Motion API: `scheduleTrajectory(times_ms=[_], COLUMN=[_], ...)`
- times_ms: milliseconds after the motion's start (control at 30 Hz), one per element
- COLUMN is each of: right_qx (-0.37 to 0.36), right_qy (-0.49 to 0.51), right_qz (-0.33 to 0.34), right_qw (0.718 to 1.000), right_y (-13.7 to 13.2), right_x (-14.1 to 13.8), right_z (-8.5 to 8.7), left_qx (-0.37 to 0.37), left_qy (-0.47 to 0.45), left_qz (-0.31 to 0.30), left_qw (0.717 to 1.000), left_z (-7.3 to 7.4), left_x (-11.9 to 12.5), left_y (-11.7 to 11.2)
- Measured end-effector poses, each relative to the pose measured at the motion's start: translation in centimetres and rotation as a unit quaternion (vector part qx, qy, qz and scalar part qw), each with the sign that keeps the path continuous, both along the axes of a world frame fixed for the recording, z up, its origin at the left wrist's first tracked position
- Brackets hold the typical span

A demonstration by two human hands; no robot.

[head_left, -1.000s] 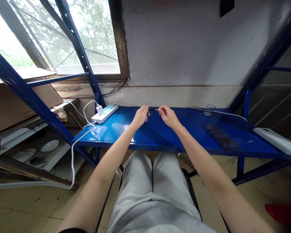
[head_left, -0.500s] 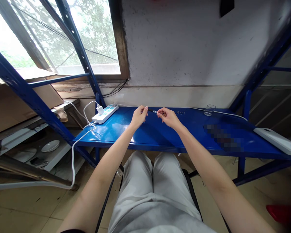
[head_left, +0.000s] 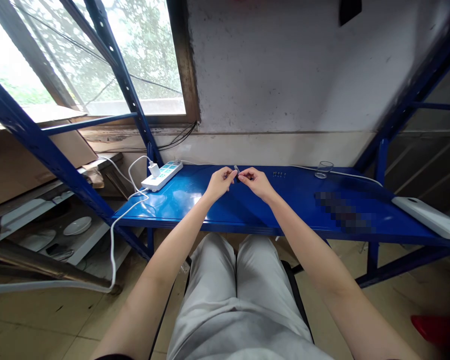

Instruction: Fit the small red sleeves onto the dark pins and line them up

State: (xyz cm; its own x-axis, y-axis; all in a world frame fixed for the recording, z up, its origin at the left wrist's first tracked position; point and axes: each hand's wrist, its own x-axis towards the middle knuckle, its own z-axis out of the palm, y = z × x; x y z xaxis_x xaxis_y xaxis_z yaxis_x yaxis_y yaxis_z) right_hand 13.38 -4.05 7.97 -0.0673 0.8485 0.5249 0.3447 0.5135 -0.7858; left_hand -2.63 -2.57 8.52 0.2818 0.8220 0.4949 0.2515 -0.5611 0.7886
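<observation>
Over the blue metal shelf (head_left: 195, 202), my left hand (head_left: 219, 182) and my right hand (head_left: 254, 181) meet fingertip to fingertip. Both pinch a small thin object with a dark body and a silvery end (head_left: 236, 171); it is too small to name. It is held a little above the shelf, tilted upward. A row of small dark bits (head_left: 279, 174) lies on the shelf just right of my right hand.
A white power strip (head_left: 162, 174) with a plugged charger and white cable lies at the shelf's left back. A small clear glass (head_left: 324, 169) stands at the right back; a white flat device (head_left: 429, 218) lies far right. Blue rack posts (head_left: 41, 145) stand left. My knees are under the shelf.
My hands have come closer together and nearer to me. The thin object, earlier stretched level between them, is now mostly covered by the fingers and tilted up.
</observation>
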Motion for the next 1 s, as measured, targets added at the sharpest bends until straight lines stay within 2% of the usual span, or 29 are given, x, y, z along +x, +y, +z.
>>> scheduleTrajectory(times_ms=[200,400,567,733,800,900,1000], right_qx=[-0.067,-0.061,-0.023,0.009,0.017,0.011,-0.044], right_qy=[0.033,0.020,-0.064,-0.170,-0.182,-0.158,-0.114], right_qz=[0.052,0.055,0.024,-0.016,-0.030,-0.063,-0.102], right_qw=[0.996,0.996,0.997,0.985,0.983,0.985,0.987], right_y=[0.0,0.1,0.1,0.2,0.4,1.2,2.4], right_x=[-0.3,-0.2,0.7,2.0,2.7,4.0,5.8], right_z=[-0.4,-0.4,-0.3,0.0,-0.2,-0.9,-2.5], left_qx=[0.010,0.026,0.017,0.001,0.003,0.018,0.014], left_qy=[-0.005,-0.031,-0.019,-0.002,-0.005,0.007,0.045], left_qz=[0.021,0.030,0.028,0.016,0.014,0.010,0.000], left_qw=[1.000,0.999,0.999,1.000,1.000,1.000,0.999], left_z=[-0.5,-0.7,-0.7,-1.0,-1.7,-3.7,-6.0], left_x=[0.2,1.1,1.9,2.7,3.1,3.4,3.4], left_y=[0.0,-0.7,-0.8,-0.8,-1.0,-1.1,-0.8])
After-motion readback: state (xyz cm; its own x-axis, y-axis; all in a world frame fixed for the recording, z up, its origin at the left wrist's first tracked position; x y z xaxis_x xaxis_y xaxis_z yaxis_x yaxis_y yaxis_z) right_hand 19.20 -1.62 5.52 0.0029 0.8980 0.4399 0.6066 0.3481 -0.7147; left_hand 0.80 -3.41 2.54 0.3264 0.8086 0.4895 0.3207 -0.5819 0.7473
